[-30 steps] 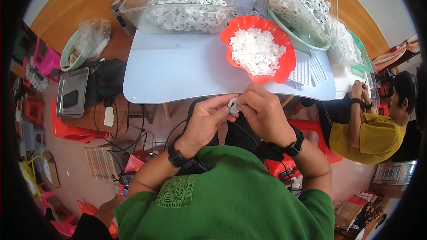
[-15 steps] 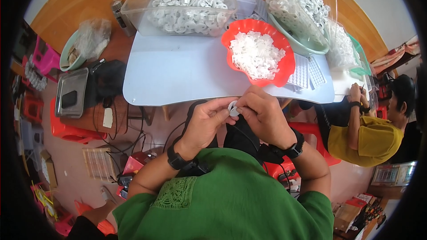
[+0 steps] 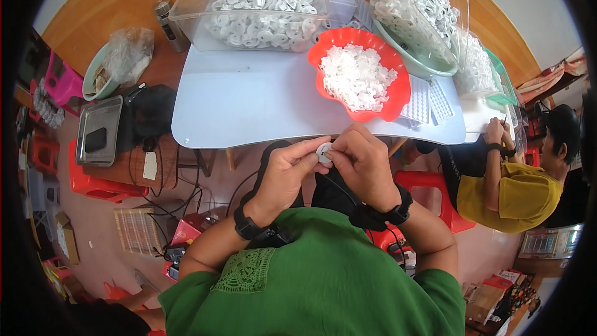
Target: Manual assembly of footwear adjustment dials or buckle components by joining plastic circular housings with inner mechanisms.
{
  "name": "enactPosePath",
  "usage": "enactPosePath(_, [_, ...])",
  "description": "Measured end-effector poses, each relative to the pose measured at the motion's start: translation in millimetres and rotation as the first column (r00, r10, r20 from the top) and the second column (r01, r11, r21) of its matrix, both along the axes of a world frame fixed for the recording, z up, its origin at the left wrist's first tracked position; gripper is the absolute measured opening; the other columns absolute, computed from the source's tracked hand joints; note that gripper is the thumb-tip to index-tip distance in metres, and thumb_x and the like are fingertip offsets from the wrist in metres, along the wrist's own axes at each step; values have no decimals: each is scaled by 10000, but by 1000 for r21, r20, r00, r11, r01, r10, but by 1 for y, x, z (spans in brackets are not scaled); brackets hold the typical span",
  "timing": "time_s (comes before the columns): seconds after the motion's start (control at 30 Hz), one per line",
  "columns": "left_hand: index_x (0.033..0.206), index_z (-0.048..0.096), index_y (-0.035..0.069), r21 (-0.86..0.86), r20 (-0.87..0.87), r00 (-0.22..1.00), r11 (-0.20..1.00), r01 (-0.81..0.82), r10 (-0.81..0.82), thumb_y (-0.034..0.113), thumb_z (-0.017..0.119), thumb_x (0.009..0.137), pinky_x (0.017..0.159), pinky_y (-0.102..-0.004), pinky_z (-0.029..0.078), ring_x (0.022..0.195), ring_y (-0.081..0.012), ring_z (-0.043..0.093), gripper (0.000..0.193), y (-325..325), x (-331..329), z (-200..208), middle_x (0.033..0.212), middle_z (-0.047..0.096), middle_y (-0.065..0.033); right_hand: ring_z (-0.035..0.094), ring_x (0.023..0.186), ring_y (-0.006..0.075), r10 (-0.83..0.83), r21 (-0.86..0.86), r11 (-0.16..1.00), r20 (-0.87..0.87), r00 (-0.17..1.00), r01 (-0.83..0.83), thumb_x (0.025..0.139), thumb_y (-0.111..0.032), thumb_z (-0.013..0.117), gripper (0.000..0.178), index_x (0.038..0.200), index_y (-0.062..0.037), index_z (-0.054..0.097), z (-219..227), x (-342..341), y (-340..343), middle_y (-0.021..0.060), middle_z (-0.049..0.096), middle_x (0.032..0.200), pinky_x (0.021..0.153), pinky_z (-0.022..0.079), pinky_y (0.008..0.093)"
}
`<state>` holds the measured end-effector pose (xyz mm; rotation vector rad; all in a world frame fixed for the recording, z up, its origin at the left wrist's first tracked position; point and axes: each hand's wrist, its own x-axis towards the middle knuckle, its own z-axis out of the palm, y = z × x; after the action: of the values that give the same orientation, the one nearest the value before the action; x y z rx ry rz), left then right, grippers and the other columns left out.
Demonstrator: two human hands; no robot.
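Note:
A small white round plastic disc point(image 3: 323, 152) with a dark spot near its middle is held up in front of my body, just off the table's near edge. My left hand point(image 3: 287, 171) is closed, pinching the disc's left side between thumb and fingers. Against its right edge press the thumb and bent fingers of my right hand point(image 3: 360, 162). Whether a smaller piece is tucked under those right fingertips is hidden. Beyond my hands, a red scalloped bowl point(image 3: 398, 107) holds many small white translucent plastic pieces.
A clear bin point(image 3: 214, 37) heaped with similar white discs stands on the pale blue table point(image 3: 236, 106). Another clear bin point(image 3: 463, 6) tilts over a green basin point(image 3: 435, 70). White pitted trays point(image 3: 443, 101) lie by the bowl. A co-worker in a yellow shirt point(image 3: 507, 196) sits at right.
My right hand has shifted slightly left, and its wrist has swung inward. The disc now faces upward more fully. At the lower left, another person's arm has moved.

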<state>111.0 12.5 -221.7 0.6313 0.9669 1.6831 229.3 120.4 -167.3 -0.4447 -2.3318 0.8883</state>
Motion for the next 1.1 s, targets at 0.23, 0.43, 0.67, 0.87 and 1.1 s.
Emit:
enactPosePath(0.23, [1221, 526, -68, 24, -22, 1000, 1000, 4, -4, -24, 468, 925, 800, -263, 524, 922, -156, 609, 305, -2, -1, 7, 1103, 604, -124, 579, 586, 235, -118, -141, 984, -67, 991, 108, 752, -1, 686, 165, 829, -12, 540, -16, 3, -12, 111, 546, 748, 513, 459, 322])
enactPosePath(0.43, [1157, 585, -54, 32, -84, 993, 997, -76, 78, -25, 503, 909, 754, -253, 529, 905, -149, 606, 263, -3, 4, 5, 1053, 624, -116, 573, 590, 274, -110, 11, 994, -129, 986, 112, 753, 29, 656, 143, 823, -8, 536, -21, 0, -18, 125, 536, 743, 507, 448, 338])
enactPosePath(0.67, [1160, 584, -49, 44, -347, 921, 984, -172, 177, -7, 485, 921, 738, -220, 499, 798, -110, 614, 262, -5, 7, 7, 984, 636, -87, 554, 570, 219, -78, -85, 994, -139, 987, 67, 754, 55, 642, 126, 790, 4, 533, -18, -4, -17, 108, 532, 693, 509, 430, 301])
enactPosePath(0.87, [1221, 524, -59, -30, -53, 997, 998, -50, 49, 14, 463, 938, 756, -257, 522, 856, -157, 635, 299, 1, 1, 5, 1042, 623, -123, 534, 542, 113, -67, -477, 877, -11, 998, 53, 824, 20, 611, 87, 798, 14, 528, -21, 2, -5, 73, 572, 667, 474, 421, 249])
enactPosePath(1.1, [1330, 385, -57, -54, 39, 996, 995, 84, -82, 15, 499, 922, 763, -274, 535, 861, -176, 639, 429, 5, -6, 8, 1077, 609, -137, 530, 545, 50, -55, -733, 679, -20, 998, 23, 864, 1, 585, 53, 837, 34, 554, -16, 9, 1, 37, 582, 678, 468, 432, 198])
